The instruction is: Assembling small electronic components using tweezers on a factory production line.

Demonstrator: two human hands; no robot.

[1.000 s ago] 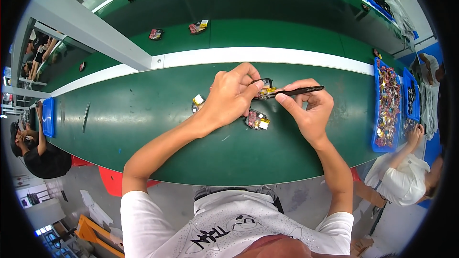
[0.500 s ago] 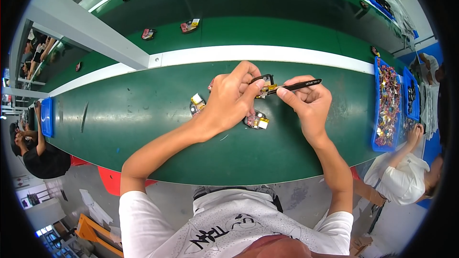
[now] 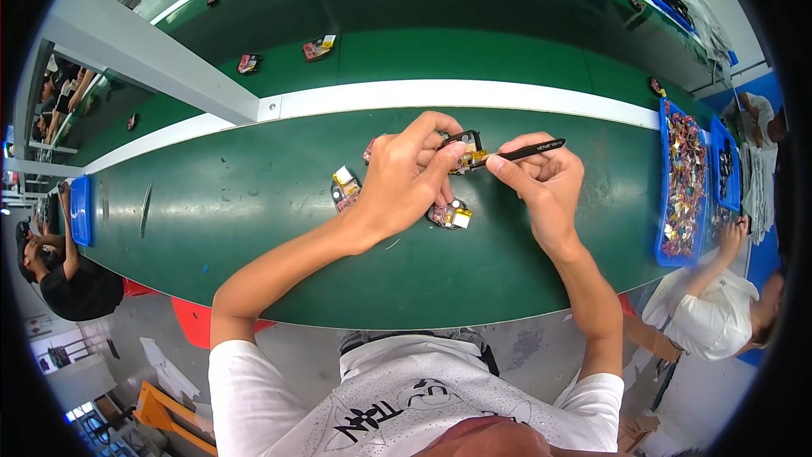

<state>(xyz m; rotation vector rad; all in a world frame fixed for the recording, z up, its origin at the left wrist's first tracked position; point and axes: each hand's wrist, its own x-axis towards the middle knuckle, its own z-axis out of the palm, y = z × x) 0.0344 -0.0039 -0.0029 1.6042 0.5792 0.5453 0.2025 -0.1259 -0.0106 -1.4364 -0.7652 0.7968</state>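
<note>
A long, curved green table [image 3: 474,283] spans a busy workroom, backed by a white rail [image 3: 423,95]. Beyond it, a second green surface [image 3: 457,55] carries scattered small devices [image 3: 319,47], and a grey post [image 3: 161,55] slants across the upper left. A blue tray [image 3: 677,260] heaped with colourful parts stands at the table's right end; a blue bin [image 3: 81,210] stands at the left. A person in black [image 3: 80,288] sits at far left, another in white [image 3: 715,313] at far right.

Both forearms reach forward from below. The left hand [image 3: 397,182], palm down, pinches a black-framed device [image 3: 476,156] between thumb and fingers, above the table's middle. The right hand [image 3: 548,190] grips a slim black tool [image 3: 533,150] like a pen, its tip at the device. Two similar gadgets [image 3: 452,214] lie near the left hand.

Pale lettering marks the tool; bold dark lettering crosses the wearer's white shirt [image 3: 406,398].
</note>
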